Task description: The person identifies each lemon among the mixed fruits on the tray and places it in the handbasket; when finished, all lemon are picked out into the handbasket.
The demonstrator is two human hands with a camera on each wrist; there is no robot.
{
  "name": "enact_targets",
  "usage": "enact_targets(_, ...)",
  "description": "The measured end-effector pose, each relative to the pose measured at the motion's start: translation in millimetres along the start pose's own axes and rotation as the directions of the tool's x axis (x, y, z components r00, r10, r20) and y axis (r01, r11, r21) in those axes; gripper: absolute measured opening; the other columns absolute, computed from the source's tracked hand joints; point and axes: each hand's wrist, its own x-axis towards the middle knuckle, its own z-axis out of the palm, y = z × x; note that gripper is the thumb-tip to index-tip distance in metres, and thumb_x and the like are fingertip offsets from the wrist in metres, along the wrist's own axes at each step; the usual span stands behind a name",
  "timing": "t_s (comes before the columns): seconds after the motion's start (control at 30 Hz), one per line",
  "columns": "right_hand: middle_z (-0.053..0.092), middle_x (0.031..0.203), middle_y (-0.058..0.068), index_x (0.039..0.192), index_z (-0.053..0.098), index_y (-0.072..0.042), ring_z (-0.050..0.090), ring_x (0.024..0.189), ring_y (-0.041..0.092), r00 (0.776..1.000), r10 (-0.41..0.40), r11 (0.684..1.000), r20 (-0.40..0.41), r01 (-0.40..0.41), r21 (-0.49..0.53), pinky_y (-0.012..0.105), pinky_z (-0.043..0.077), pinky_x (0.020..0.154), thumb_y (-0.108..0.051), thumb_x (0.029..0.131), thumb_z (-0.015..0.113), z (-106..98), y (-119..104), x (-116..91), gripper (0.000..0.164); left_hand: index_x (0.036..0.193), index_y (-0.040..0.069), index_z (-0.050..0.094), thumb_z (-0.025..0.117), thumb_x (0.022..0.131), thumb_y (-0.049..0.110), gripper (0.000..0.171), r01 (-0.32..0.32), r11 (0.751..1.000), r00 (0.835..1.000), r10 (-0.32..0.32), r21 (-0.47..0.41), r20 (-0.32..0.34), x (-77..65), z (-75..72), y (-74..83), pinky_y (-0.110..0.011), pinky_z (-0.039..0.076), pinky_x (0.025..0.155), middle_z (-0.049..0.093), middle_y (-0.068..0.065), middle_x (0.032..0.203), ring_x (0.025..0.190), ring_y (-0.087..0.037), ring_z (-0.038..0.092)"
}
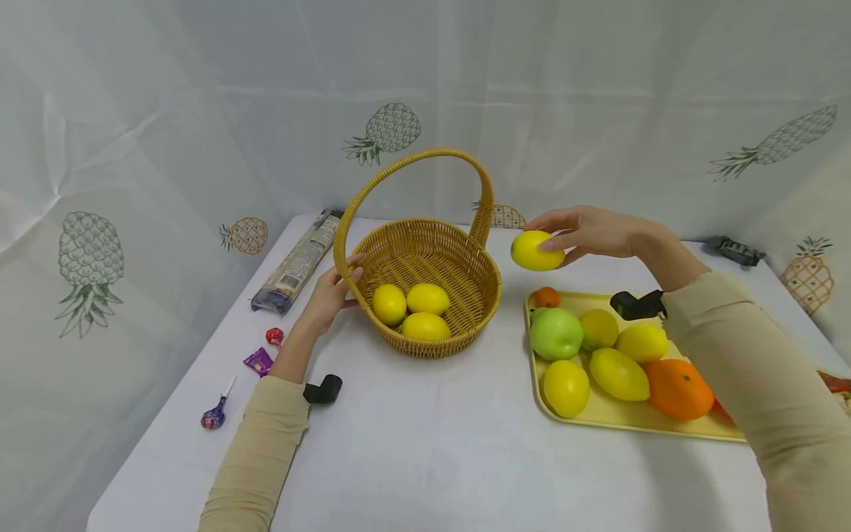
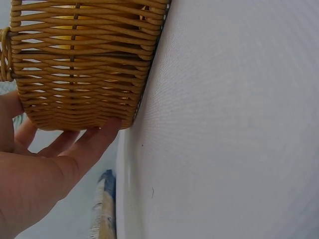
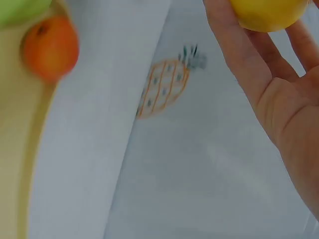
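A yellow lemon (image 1: 532, 251) is held in the fingers of my right hand (image 1: 585, 229), raised above the table between the basket and the tray; its lower part also shows in the right wrist view. My left hand (image 1: 329, 292) rests against the left side of a wicker basket (image 1: 492, 295) beside its handle. In the left wrist view, the left hand's spread fingers (image 2: 92, 144) touch the woven outer wall. Inside the basket lie three lemons (image 1: 428, 299), grouped at the near left of its base.
Right of the basket, a yellow tray (image 1: 625, 421) holds lemons, a green apple (image 1: 556, 334), an orange (image 1: 679, 389) and a small orange fruit (image 1: 547, 297). Left lie a long package (image 1: 299, 262), a purple wrapped candy (image 1: 259, 361) and lollipops (image 1: 213, 415). A dark packet (image 1: 734, 251) lies at back right.
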Motion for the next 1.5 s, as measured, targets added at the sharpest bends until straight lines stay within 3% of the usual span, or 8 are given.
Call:
enact_targets(0.17,0.047,0.138,0.012,0.142,0.047,-0.007,0.054,0.115,0.028,0.989,-0.045,0.999,0.138,0.046,-0.003,0.044,0.053,0.09,-0.026,0.095,0.065,28,-23,25,0.053,0.15,0.008,0.035,0.045,0.105,0.022,0.049,-0.008,1.0,1.0,0.008,0.007,0.004,0.6,0.4,-0.5,-0.057,0.046,0.095,0.029,-0.018,0.153,0.131,-0.039,0.039)
enact_targets(0.43,0.054,0.134,0.006,0.139,0.053,-0.011,0.056,0.108,0.023,0.942,-0.02,0.992,0.336,0.059,-0.109,0.038,0.055,0.082,-0.028,0.09,0.071,73,-41,64,0.055,0.15,0.009,0.036,0.047,0.104,0.024,0.05,0.003,1.0,1.0,-0.003,0.009,0.005,2.1,2.7,-4.9,-0.053,0.048,0.094,0.031,-0.017,0.152,0.13,-0.038,0.041)
enact_targets(0.53,0.053,0.132,0.005,0.134,0.058,-0.014,0.052,0.107,0.023,0.929,0.013,0.979,0.37,0.065,-0.195,0.036,0.053,0.08,-0.028,0.088,0.073,85,-46,75,0.05,0.15,0.01,0.038,0.047,0.104,0.024,0.049,0.003,1.0,1.0,-0.003,0.001,0.003,2.4,3.2,-4.1,-0.054,0.048,0.094,0.032,-0.016,0.152,0.13,-0.036,0.042)
enact_targets(0.63,0.054,0.128,0.003,0.128,0.063,-0.018,0.047,0.112,0.021,0.926,0.029,0.96,0.376,0.079,-0.268,0.035,0.048,0.09,-0.029,0.087,0.075,96,-47,84,0.045,0.149,0.01,0.038,0.047,0.104,0.023,0.048,-0.003,1.0,1.0,0.003,-0.002,0.002,3.4,3.2,-2.7,-0.055,0.048,0.093,0.031,-0.016,0.152,0.13,-0.036,0.041)
enact_targets(0.77,0.056,0.125,0.001,0.126,0.064,-0.019,0.047,0.115,0.02,0.925,0.026,0.951,0.379,0.093,-0.293,0.037,0.04,0.1,-0.03,0.086,0.075,111,-44,93,0.043,0.149,0.01,0.038,0.046,0.104,0.022,0.047,-0.006,1.0,1.0,0.006,-0.008,0.001,3.2,3.4,-0.6,-0.056,0.047,0.093,0.03,-0.016,0.152,0.131,-0.036,0.04)
enact_targets(0.87,0.057,0.122,0.001,0.126,0.064,-0.02,0.048,0.113,0.02,0.923,0.03,0.959,0.383,0.081,-0.272,0.036,0.042,0.098,-0.03,0.086,0.075,119,-41,97,0.042,0.15,0.008,0.036,0.045,0.105,0.02,0.048,-0.003,1.0,1.0,0.003,-0.012,0.007,2.6,3.6,0.0,-0.056,0.046,0.095,0.029,-0.017,0.153,0.132,-0.036,0.038)
enact_targets(1.23,0.059,0.118,0.007,0.127,0.064,-0.016,0.055,0.103,0.022,0.918,0.028,0.987,0.396,0.037,-0.155,0.033,0.053,0.086,-0.02,0.091,0.07,107,-38,96,0.037,0.149,0.01,0.038,0.045,0.105,0.018,0.046,0.003,1.0,1.0,-0.003,-0.008,0.006,3.0,3.5,1.1,-0.057,0.046,0.095,0.031,-0.015,0.152,0.132,-0.035,0.039)
enact_targets(1.5,0.04,0.143,0.019,0.141,0.047,-0.007,0.044,0.127,0.034,0.942,0.008,0.998,0.335,-0.028,0.054,0.043,0.051,0.093,-0.023,0.096,0.063,71,-37,72,0.05,0.15,0.011,0.037,0.046,0.104,0.023,0.048,0.008,1.0,1.0,-0.008,-0.004,0.009,0.5,-0.6,-1.8,-0.055,0.047,0.094,0.029,-0.016,0.153,0.13,-0.036,0.041)
